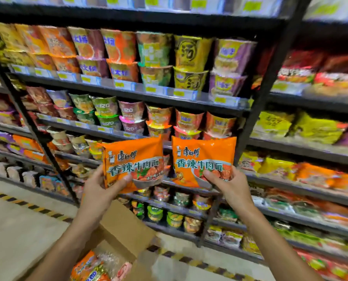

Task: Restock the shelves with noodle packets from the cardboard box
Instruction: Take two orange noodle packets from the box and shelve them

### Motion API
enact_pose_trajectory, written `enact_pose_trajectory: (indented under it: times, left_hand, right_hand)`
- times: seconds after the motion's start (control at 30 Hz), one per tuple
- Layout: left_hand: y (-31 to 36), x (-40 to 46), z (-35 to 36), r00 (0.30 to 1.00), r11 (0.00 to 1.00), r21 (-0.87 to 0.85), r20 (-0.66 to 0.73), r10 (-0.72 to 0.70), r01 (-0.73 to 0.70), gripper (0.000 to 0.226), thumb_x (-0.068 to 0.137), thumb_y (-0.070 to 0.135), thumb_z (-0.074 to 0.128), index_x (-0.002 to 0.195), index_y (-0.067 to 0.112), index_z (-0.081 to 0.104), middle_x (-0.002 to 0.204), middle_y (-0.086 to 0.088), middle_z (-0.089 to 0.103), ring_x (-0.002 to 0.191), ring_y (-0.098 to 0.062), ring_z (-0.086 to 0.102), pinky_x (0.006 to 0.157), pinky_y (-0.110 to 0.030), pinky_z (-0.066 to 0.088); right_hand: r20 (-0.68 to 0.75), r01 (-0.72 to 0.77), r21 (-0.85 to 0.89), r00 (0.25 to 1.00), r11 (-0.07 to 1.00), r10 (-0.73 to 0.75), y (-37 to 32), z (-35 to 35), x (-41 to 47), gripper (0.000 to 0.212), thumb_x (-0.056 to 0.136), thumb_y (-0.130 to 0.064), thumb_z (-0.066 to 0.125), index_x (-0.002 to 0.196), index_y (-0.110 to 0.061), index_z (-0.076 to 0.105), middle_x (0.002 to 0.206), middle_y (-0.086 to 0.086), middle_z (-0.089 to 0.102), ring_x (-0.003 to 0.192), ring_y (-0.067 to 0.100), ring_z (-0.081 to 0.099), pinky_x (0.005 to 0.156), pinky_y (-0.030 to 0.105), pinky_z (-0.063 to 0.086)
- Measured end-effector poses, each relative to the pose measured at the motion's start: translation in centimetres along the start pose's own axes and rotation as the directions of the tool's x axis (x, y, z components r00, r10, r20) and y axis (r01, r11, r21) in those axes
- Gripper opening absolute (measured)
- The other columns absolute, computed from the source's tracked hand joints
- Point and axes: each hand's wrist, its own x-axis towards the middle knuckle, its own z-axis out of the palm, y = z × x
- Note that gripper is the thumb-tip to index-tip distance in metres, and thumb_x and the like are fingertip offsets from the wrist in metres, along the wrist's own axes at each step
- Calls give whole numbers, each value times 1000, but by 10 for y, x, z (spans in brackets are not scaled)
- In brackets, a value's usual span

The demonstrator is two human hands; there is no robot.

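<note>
Shelves: black metal shelving (128,92) fills the far side from left to right, its tiers packed with noodle cups on the left bay and flat packets on the right bay; yellow price tags line the shelf edges.
Floor: pale floor (17,230) at near left, with a yellow-and-black striped line running along the foot of the shelving.
Cardboard box: the cardboard box (120,226) sits low and near, between the two forearms, flaps open; more orange packets (88,266) lie inside it.
Left packet: the left orange noodle packet (133,163) is held up in front of the middle tiers, printed face toward the camera, long axis roughly left to right, tilted slightly with its right end higher; its text reads upright.
Right packet: the right orange noodle packet (202,159) is just beside the first, apart from it by a narrow gap, face toward the camera, long axis left to right, near level.
Left hand: the left hand (100,189) pinches the left packet's lower left corner, thumb on the front, fingers curled behind.
Right hand: the right hand (227,187) grips the right packet's lower edge, thumb on the front, fingers behind.
</note>
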Motion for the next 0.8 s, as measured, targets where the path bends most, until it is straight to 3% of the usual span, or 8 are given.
enact_pose_trajectory:
  times: [0.23, 0.33, 0.47, 0.63, 0.8]
  left_hand:
    - [55, -15, 189, 983, 990, -120, 161, 87, -68, 45, 81, 25, 77, 123, 23, 63, 113, 4, 73, 103, -15, 70, 88, -35, 55]
    - [74, -29, 267, 969, 985, -157, 225, 104, -70, 49, 77, 29, 78, 123, 23, 62, 113, 4, 73, 104, -13, 70, 89, -35, 54]
    - [98, -50, 354, 946, 969, -234, 291, 142, -74, 45, 78, 23, 78, 120, 23, 64, 113, 4, 74, 105, -15, 70, 88, -30, 57]
    - [130, -60, 427, 907, 966, -249, 387, 167, -72, 46, 80, 24, 77, 124, 26, 63, 115, 4, 73, 107, -16, 69, 91, -39, 52]
    - [155, -51, 481, 896, 963, -255, 400, 191, -91, 46, 79, 21, 78, 122, 26, 63, 112, 7, 74, 102, -13, 71, 81, -29, 60]
  right_hand:
    - [-188, 75, -62, 979, 995, -85, -16, -198, -35, 18, 83, -27, 80, 99, -25, 71, 88, -18, 75, 81, -2, 70, 63, 8, 50]
    - [-280, 105, -85, 952, 991, -125, -16, -279, -53, 17, 83, -23, 79, 98, -21, 73, 89, -11, 77, 85, 5, 72, 70, 17, 55]
    - [-389, 111, -128, 909, 986, -153, -16, -366, -73, 12, 80, -24, 82, 82, -20, 70, 76, -7, 74, 77, 10, 72, 70, 29, 53]
    - [-435, 121, -150, 883, 981, -176, -16, -443, -87, 21, 82, -28, 80, 90, -12, 72, 86, 6, 75, 89, 22, 73, 81, 41, 56]
    - [-469, 151, -116, 863, 982, -188, -12, -494, -81, 12, 83, -22, 78, 87, -13, 71, 79, -2, 75, 79, 15, 73, 69, 21, 52]
